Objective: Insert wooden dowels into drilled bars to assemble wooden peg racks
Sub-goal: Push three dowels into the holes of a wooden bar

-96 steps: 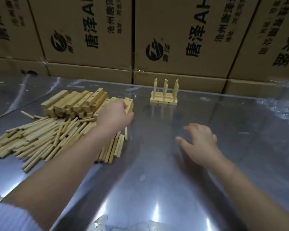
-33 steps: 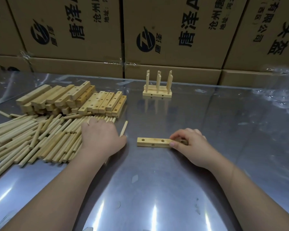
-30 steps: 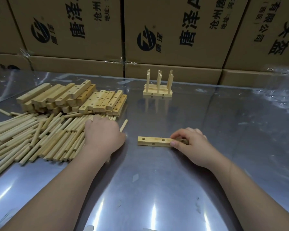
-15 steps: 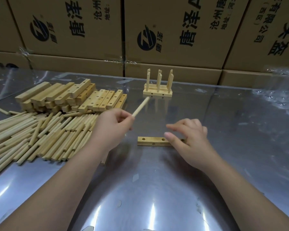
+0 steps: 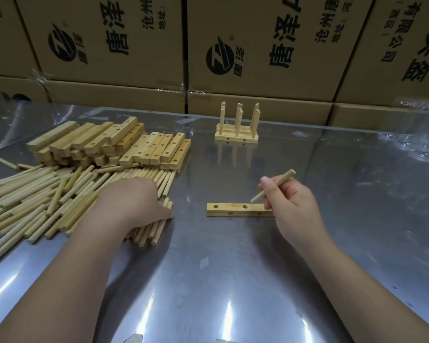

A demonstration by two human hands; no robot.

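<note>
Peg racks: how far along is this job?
Done: a pegged assembly stands at the back of the table. In hand: the right hand holds a dowel tilted above the drilled bar, which lies flat; the top holes that show are empty. The left hand rests on the loose dowels. Left: peg this bar, then the stack of bars.

Two hands (image 5: 131, 201) (image 5: 290, 206); one each of rack (image 5: 236, 138), loose bar (image 5: 233, 209), held dowel (image 5: 282, 178), dowel heap (image 5: 35, 199), bar stack (image 5: 104, 142).
</note>
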